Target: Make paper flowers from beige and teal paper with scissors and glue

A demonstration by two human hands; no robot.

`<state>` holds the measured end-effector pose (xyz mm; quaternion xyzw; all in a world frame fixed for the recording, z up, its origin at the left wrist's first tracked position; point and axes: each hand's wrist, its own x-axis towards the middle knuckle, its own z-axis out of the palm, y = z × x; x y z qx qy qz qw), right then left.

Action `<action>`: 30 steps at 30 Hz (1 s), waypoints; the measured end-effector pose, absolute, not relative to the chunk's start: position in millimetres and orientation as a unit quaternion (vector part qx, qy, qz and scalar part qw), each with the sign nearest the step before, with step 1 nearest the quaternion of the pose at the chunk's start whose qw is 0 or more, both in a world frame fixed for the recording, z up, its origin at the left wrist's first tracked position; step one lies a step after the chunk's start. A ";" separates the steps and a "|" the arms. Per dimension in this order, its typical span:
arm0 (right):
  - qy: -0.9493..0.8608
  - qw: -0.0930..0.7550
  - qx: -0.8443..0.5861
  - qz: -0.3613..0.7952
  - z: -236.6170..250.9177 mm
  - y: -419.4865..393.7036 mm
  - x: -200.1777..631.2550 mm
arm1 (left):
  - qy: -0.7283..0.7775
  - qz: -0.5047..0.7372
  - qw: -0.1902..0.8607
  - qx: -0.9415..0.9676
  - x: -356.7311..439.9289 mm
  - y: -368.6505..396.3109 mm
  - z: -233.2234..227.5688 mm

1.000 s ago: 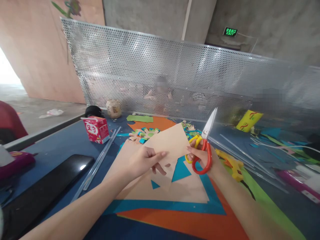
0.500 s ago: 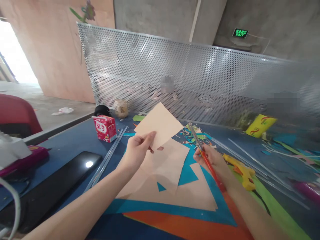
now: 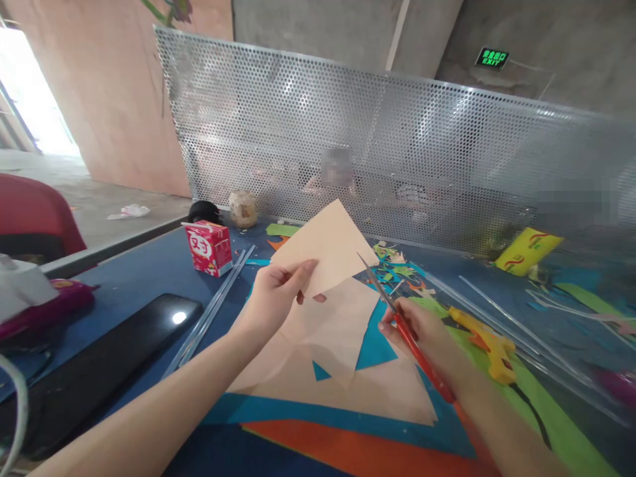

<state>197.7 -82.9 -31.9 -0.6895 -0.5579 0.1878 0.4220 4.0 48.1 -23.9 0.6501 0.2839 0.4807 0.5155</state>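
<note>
My left hand pinches the lower edge of a cream square sheet, thumb on top, and keeps it raised and tilted above the table. In my right hand is a pair of scissors with red handles. Their blades point up and to the left, and the tip lies at the sheet's right corner. Below both hands are larger cream sheets with a cut-out that shows blue. Under them lies a blue sheet, and beneath that an orange one.
A yellow glue gun lies right of my right hand, on a green sheet. Paper scraps litter the table behind the scissors. Clear sticks, a red box and a black phone-like slab are left. Behind a perforated metal screen sits a person.
The cream sheet has turned, its top corner now further right. The scissors' tip has moved left and down, up to the sheet's right corner. The camera view has shifted slightly.
</note>
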 end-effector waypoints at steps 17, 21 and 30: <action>-0.552 0.411 -0.707 0.167 -30.7 -85.6 195.9 | 0.310 0.478 0.478 0.668 2.0 48.4 -19.5; -0.554 0.382 -0.724 0.148 -30.5 -86.3 195.2 | 0.315 0.481 0.472 0.669 1.9 47.6 -18.7; -0.561 0.313 -0.756 0.128 -21.3 -87.9 187.4 | 0.289 0.476 0.484 0.675 2.0 46.2 -21.4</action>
